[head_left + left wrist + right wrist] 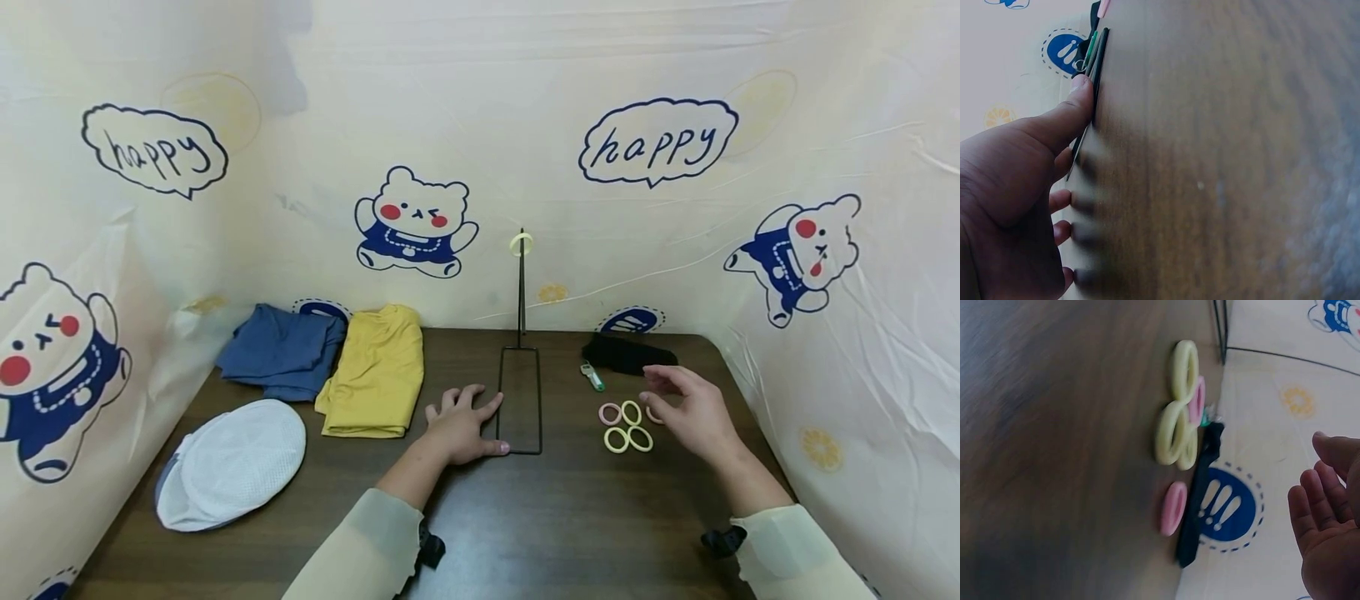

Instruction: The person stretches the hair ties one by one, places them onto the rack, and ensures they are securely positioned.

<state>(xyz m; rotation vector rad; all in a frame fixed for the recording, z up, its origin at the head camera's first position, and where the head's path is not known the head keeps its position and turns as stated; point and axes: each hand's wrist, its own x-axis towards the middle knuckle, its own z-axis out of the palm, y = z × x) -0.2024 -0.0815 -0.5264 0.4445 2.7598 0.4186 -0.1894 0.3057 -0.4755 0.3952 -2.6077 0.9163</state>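
five pastel hair rings [628,425] lie clustered flat.

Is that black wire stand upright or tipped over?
Upright: the black wire stand has its base flat on the table, its post vertical.

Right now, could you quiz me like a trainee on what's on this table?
1. True or false: the left hand rests flat beside the base of the black wire stand.
2. Which colours are the loose hair rings on the table? A) pink and pale yellow B) red and blue C) all black
3. What sits on top of the stand's pole?

Key:
1. True; its thumb touches the frame.
2. A.
3. One pale yellow ring. The right hand hovers over the loose rings with relaxed fingers, holding nothing.
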